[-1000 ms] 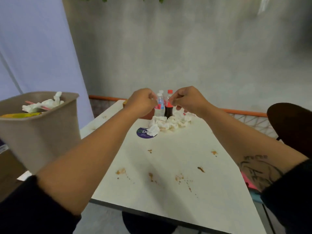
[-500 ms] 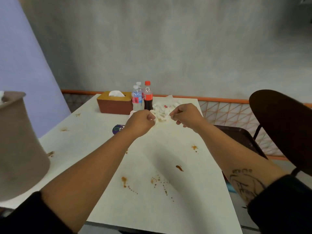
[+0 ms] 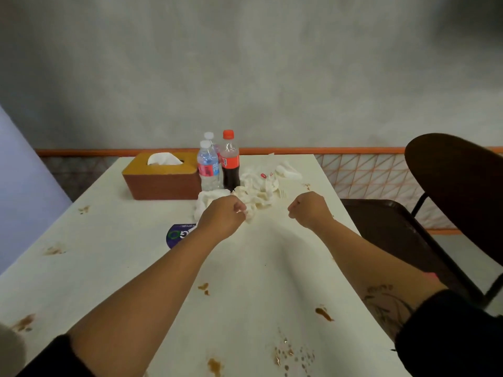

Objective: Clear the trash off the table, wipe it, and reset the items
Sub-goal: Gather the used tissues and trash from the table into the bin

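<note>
A pile of crumpled white tissues (image 3: pixel 258 193) lies at the far end of the stained white table (image 3: pixel 114 257), in front of the bottles. My left hand (image 3: pixel 221 217) is curled at the pile's near edge and pinches a crumpled tissue (image 3: pixel 250 215) at its fingertips. My right hand (image 3: pixel 309 209) is a closed fist to the right of the pile, apart from it, with nothing visible in it. Brown sauce stains (image 3: pixel 324 314) dot the near and left parts of the table.
A brown tissue box (image 3: pixel 160 178), two water bottles (image 3: pixel 208 170) and a cola bottle (image 3: pixel 230 164) stand at the far edge. A purple round sticker (image 3: pixel 177 235) lies by my left wrist. A dark chair (image 3: pixel 394 229) stands right of the table. The bin's rim (image 3: pixel 9 349) shows bottom left.
My view has swung right, so the bin has slid almost out of view. My right hand has moved right, away from the tissue pile and from my left hand.
</note>
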